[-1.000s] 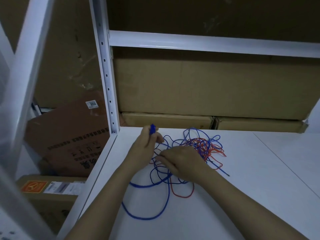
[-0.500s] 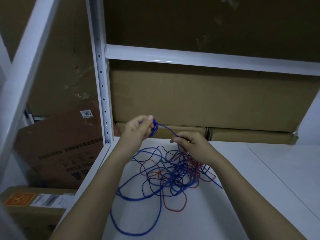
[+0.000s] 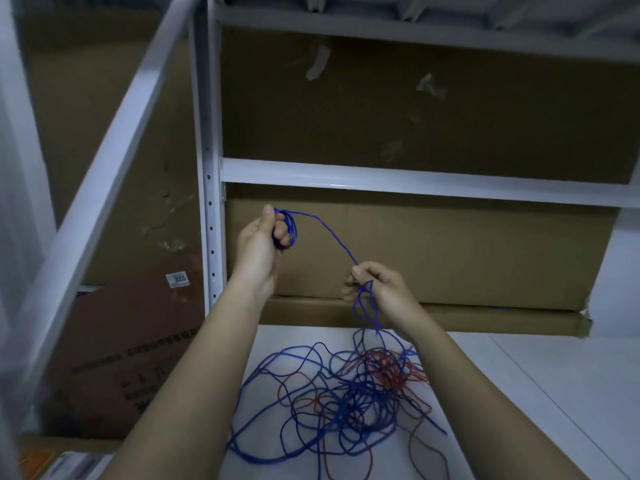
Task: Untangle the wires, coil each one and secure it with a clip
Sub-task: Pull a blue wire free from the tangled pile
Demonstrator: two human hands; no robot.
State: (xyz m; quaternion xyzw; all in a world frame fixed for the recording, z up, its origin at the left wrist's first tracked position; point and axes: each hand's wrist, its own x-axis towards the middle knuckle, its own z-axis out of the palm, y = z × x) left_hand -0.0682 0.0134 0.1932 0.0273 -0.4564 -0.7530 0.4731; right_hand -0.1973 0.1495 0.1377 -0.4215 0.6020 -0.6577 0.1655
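While raised at frame centre, gripping and pinching:
Left hand: gripping blue wire coil.
Right hand: pinching same wire.
Tangle: lying lower centre on white shelf.

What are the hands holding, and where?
Left hand grips the blue wire by its small coil; right hand pinches the same wire further along.
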